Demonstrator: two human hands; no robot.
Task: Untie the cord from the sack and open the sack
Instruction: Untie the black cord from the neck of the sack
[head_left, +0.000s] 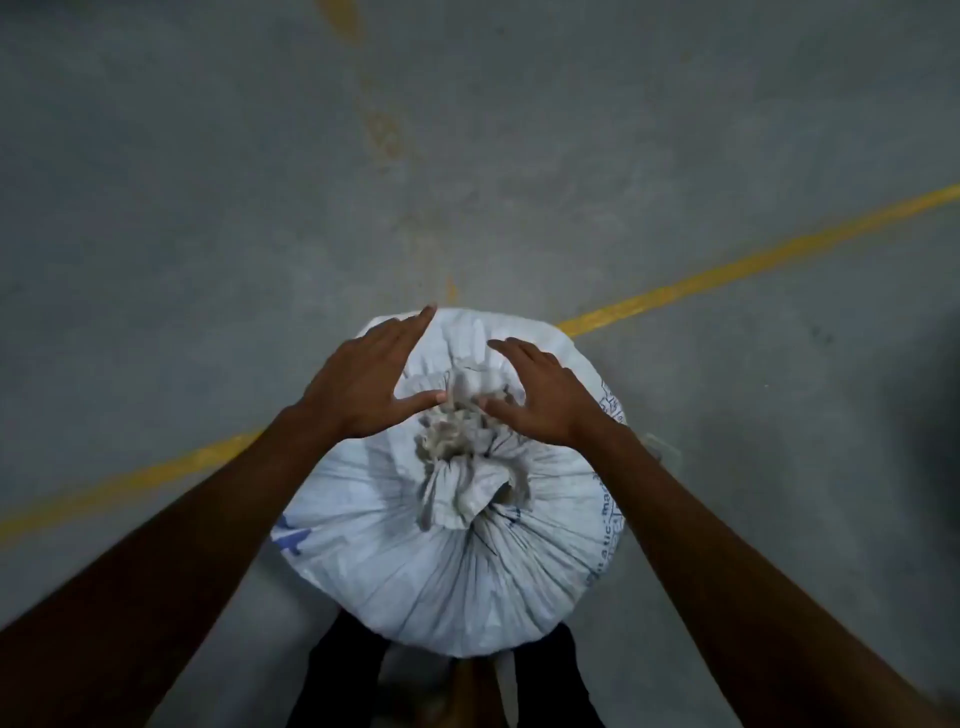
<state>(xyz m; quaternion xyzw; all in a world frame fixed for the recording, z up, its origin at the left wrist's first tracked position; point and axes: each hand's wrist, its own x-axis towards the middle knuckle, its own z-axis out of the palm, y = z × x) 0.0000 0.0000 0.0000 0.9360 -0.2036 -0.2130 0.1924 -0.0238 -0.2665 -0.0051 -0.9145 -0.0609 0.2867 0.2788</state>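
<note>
A full white woven sack with blue print stands upright on the floor below me. Its mouth is gathered into a bunch at the top and bound with a frayed, pale cord. My left hand hovers over the far left of the bunch, fingers spread, thumb tip touching the cord. My right hand is over the far right of the bunch, fingers apart, thumb reaching the cord from the other side. Neither hand has closed around anything.
The grey concrete floor carries a yellow painted line that runs diagonally behind the sack, and a fainter worn line leads away. My dark-trousered legs stand right against the sack's near side.
</note>
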